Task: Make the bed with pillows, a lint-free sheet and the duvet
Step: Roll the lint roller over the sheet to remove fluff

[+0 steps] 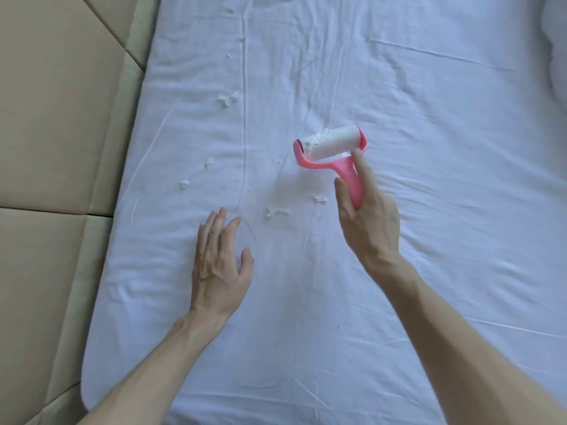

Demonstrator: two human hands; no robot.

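A white creased sheet (414, 167) covers the mattress. My right hand (368, 219) grips the pink handle of a lint roller (329, 145), with the index finger stretched along the handle; the white roll is lifted just off the sheet and has fluff stuck to its left end. My left hand (219, 265) lies flat on the sheet with straight fingers, to the left of the roller. Several white lint tufts dot the sheet: one clump (228, 99) further up, small bits (185, 184) on the left, and a clump (276, 212) between my hands.
A beige padded headboard or wall panel (55, 148) runs along the bed's left side, with a greenish mattress edge (135, 50) showing beside it. A white bulge of bedding (557, 41) sits at the top right corner.
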